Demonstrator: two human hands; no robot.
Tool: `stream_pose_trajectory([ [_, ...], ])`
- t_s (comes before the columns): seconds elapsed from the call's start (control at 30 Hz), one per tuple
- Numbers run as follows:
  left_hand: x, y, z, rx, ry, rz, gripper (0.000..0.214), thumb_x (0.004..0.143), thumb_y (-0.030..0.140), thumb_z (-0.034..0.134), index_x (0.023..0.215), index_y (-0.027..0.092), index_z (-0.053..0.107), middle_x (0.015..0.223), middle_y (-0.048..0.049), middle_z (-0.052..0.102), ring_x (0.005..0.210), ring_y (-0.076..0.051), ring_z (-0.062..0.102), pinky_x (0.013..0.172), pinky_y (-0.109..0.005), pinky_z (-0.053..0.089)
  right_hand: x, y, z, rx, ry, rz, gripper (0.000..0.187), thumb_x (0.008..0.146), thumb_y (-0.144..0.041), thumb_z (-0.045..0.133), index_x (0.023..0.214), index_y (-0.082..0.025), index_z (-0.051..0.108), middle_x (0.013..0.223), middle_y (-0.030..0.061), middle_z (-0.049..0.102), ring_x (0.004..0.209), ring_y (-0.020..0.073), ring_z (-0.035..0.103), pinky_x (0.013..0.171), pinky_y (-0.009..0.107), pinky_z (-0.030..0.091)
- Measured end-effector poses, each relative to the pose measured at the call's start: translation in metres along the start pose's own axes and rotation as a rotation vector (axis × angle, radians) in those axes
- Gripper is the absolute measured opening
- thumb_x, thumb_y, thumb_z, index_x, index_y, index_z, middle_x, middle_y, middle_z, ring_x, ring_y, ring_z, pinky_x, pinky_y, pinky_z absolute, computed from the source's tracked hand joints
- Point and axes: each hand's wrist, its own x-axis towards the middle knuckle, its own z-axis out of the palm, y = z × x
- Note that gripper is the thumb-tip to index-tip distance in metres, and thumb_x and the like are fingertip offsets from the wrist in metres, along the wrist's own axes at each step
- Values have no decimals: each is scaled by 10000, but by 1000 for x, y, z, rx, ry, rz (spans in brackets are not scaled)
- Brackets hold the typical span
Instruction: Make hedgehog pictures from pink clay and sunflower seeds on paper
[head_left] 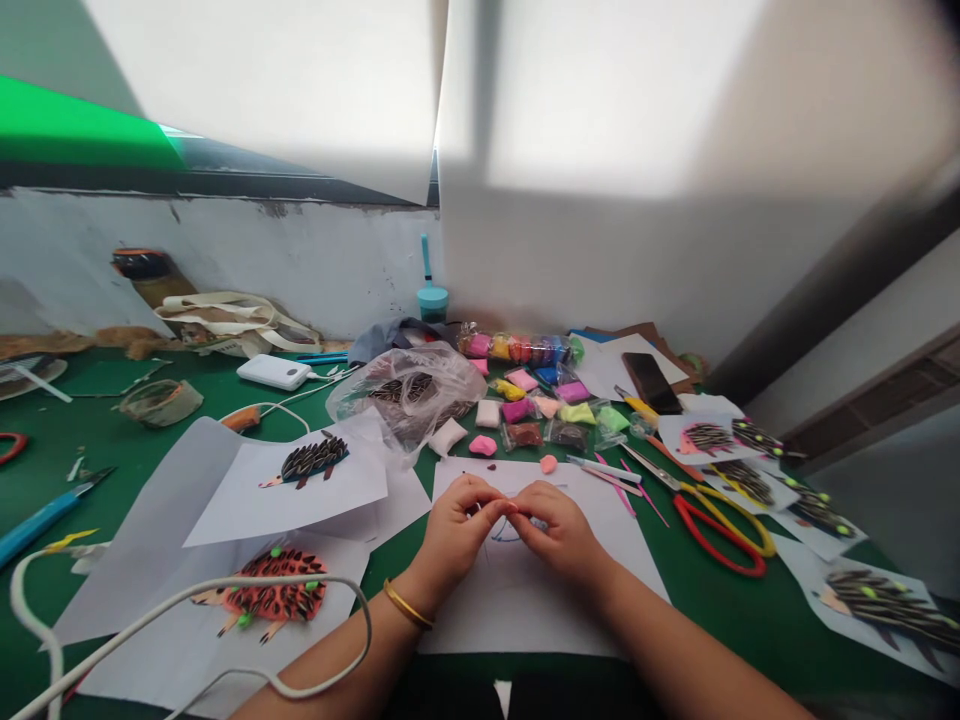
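My left hand (466, 525) and my right hand (551, 525) meet over a white sheet of paper (465, 620), thumbs and forefingers pinched together. Whatever sits between the fingertips is too small and covered to make out. Under the hands, part of a blue drawn outline (508, 538) shows on the sheet. Just beyond them, near the sheet's far edge, lie a lump of peach clay (548, 464) and a tiny dark brown piece (492, 467). Slim modelling tools (607, 474) rest across the sheet's upper right corner.
Several small packets of coloured clay (523, 436) lie behind the sheet, beside a plastic bag of seeds (405, 395). Scissors (712, 515) with red and yellow handles are at right, near hedgehog pictures (885, 600). A white cable (247, 580) loops over my left forearm. A phone (649, 382) lies farther back.
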Motion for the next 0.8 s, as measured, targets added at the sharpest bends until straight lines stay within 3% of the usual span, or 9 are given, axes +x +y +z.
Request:
stream_pose_trajectory([
  [0.1,0,-1,0,14,-21,-4,186,837,360,685,929,201,713,867,-40,618,797,-174,581,678,-277,460,0,2,1,-28,21,-5,141,903,-226,568,794,-214,658,733,21,642,719,163,567,689,310,450],
  [0.27,0,-2,1,116,2,26,162,837,312,669,736,186,674,765,-18,604,714,-152,543,638,-263,428,-1,-1,1,-47,15,10,148,881,-208,572,742,-210,625,707,16,609,699,161,548,656,302,438],
  [0.37,0,-3,0,93,7,-3,177,857,305,632,733,186,671,790,-25,628,754,-164,574,668,-275,450,0,-1,0,-24,49,23,122,881,-222,577,771,-211,627,725,18,616,710,165,556,667,305,446],
  [0.53,-1,-6,1,10,-22,-65,229,863,339,620,1041,209,681,972,-56,661,862,-192,621,711,-299,491,-1,0,0,-26,56,18,135,882,-218,569,751,-213,603,728,16,607,711,163,550,670,307,442],
  [0.67,-2,-6,2,89,-27,-74,156,824,337,653,778,190,683,802,-33,651,733,-171,583,644,-277,458,-1,-1,0,-36,44,21,132,875,-218,577,745,-214,594,723,14,599,709,164,542,663,306,437],
  [0.8,-1,-6,3,50,3,-78,153,812,323,661,743,188,682,768,-30,660,718,-174,590,666,-289,475,-1,-1,0,-12,26,22,98,885,-255,599,800,-215,624,752,16,616,730,165,555,683,306,445],
])
